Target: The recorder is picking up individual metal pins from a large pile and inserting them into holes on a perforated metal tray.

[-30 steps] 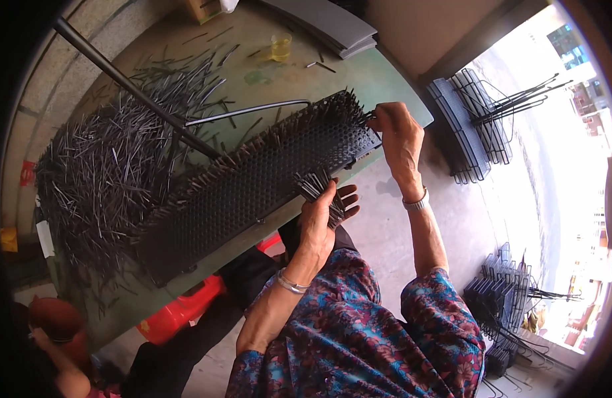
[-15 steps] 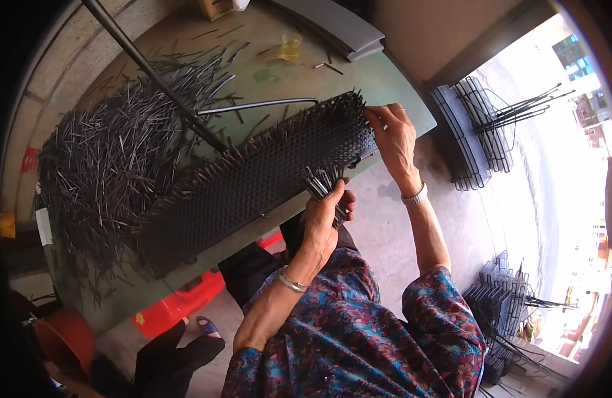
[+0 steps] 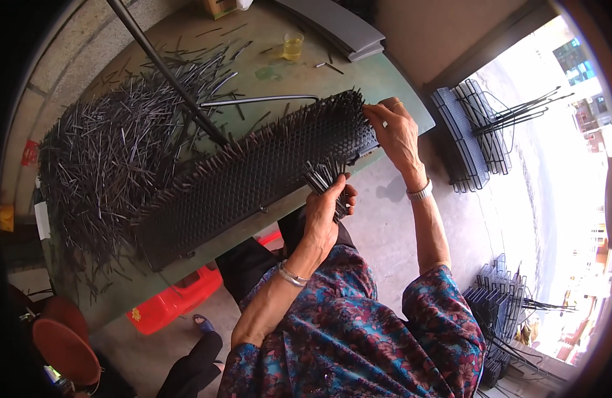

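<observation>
Two hands [image 3: 321,215] with bent fingers [image 3: 350,194]

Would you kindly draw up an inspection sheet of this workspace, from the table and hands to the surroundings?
Surface: green table, with darker stains.
Job's things: perforated black panel, dark strips standing along its far edge and right end; bundle of dark strips.
Clutter: large loose heap of strips; cup of yellow liquid; stacked grey sheets.
Hands: left hand grips the bundle; right hand has its fingertips at the panel's right end, whether holding a strip cannot be told.
Cables: nothing seen that is certainly a cable.
Surroundings: red stool; black wire racks; another person's foot.
</observation>
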A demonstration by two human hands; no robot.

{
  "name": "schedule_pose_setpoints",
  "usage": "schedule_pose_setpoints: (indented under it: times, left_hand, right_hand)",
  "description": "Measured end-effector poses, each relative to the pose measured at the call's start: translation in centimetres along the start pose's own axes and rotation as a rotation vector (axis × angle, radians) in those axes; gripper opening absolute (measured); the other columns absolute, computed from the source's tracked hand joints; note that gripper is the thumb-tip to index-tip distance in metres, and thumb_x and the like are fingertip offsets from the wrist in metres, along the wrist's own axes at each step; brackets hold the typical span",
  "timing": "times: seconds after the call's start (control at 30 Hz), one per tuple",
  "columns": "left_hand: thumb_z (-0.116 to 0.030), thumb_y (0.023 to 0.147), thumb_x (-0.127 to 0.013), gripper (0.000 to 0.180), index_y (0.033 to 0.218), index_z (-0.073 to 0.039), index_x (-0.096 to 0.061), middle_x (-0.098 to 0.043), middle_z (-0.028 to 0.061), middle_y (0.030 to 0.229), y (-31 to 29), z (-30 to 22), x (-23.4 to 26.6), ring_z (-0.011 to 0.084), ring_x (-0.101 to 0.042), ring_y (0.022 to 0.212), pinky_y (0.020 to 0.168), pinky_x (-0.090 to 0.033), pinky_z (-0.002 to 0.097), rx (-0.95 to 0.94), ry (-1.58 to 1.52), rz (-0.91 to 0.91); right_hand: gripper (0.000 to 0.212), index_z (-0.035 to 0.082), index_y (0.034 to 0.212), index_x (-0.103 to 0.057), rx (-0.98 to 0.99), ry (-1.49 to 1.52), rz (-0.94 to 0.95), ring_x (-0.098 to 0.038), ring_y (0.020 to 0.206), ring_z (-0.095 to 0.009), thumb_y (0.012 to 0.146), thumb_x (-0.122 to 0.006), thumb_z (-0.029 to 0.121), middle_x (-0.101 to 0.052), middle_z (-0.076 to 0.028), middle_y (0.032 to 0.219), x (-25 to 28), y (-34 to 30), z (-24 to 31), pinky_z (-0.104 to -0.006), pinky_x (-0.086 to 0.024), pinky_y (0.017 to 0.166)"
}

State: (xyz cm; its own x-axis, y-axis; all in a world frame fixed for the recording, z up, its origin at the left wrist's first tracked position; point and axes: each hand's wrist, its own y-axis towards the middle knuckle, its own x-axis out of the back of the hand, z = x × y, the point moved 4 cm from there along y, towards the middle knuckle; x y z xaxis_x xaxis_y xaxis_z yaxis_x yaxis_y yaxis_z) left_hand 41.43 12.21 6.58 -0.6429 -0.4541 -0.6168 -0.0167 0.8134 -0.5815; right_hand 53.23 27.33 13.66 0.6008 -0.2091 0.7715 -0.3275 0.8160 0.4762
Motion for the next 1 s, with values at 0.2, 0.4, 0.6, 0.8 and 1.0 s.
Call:
schedule_pose_setpoints:
  times: [0.2, 0.4, 0.6, 0.8, 1.0]
  left_hand:
    - [-0.022, 0.093, -0.062, 0.024, 0.105, -0.001, -0.066, -0.064, 0.0061, 0.077, -0.2, 0.3, -0.1, 0.012, -0.059, 0.064, 0.052, -0.045, 0.0245, -0.001, 0.009, 0.013]
    - [-0.022, 0.093, -0.063, 0.025, 0.104, -0.001, -0.066, -0.064, 0.0062, 0.078, -0.2, 0.2, -0.1, 0.0124, -0.06, 0.065, 0.052, -0.045, 0.0247, -0.001, 0.03, 0.011]
    - [-0.023, 0.093, -0.063, 0.025, 0.104, -0.001, -0.066, -0.064, 0.0059, 0.078, -0.3, 0.0, -0.5, 0.0125, -0.06, 0.065, 0.053, -0.045, 0.0248, 0.003, 0.037, 0.015]
    - [-0.024, 0.092, -0.063, 0.026, 0.104, -0.001, -0.066, -0.064, 0.0055, 0.079, -0.2, 0.6, -0.4, 0.0127, -0.06, 0.066, 0.054, -0.046, 0.0255, 0.016, 0.042, 0.018]
    - [-0.023, 0.092, -0.064, 0.027, 0.108, -0.001, -0.064, -0.065, 0.0056, 0.08, -0.1, 0.7, -0.2, 0.0127, -0.06, 0.068, 0.057, -0.048, 0.0269, 0.027, 0.054, 0.042]
  right_hand:
    - [0.01, 0.008, 0.095, -0.07, 0.06, 0.052, -0.02, -0.062, 0.076, -0.026, 0.089, -0.065, 0.014, -0.061, -0.007, 0.09, -0.2, -0.5, 0.1, -0.0351, -0.049, 0.067]
    - [0.007, 0.005, 0.092, -0.066, 0.109, 0.021, -0.089, -0.062, 0.077, -0.028, 0.089, -0.063, 0.009, -0.061, -0.009, 0.089, -0.8, -0.7, 0.4, -0.0364, -0.049, 0.068]
    - [0.005, 0.006, 0.089, -0.064, 0.133, 0.008, -0.145, -0.059, 0.074, -0.029, 0.085, -0.064, 0.008, -0.058, -0.008, 0.084, -1.2, -0.2, -0.1, -0.0388, -0.048, 0.067]
    - [0.005, 0.004, 0.092, -0.062, 0.149, 0.004, -0.14, -0.059, 0.079, -0.03, 0.088, -0.062, 0.007, -0.057, -0.01, 0.087, -2.0, -0.3, -0.1, -0.0384, -0.047, 0.069]
    - [0.004, 0.004, 0.089, -0.06, 0.1, -0.002, -0.244, -0.058, 0.077, -0.03, 0.087, -0.062, 0.006, -0.057, -0.01, 0.085, -1.8, -0.5, -0.3, -0.0398, -0.046, 0.067]
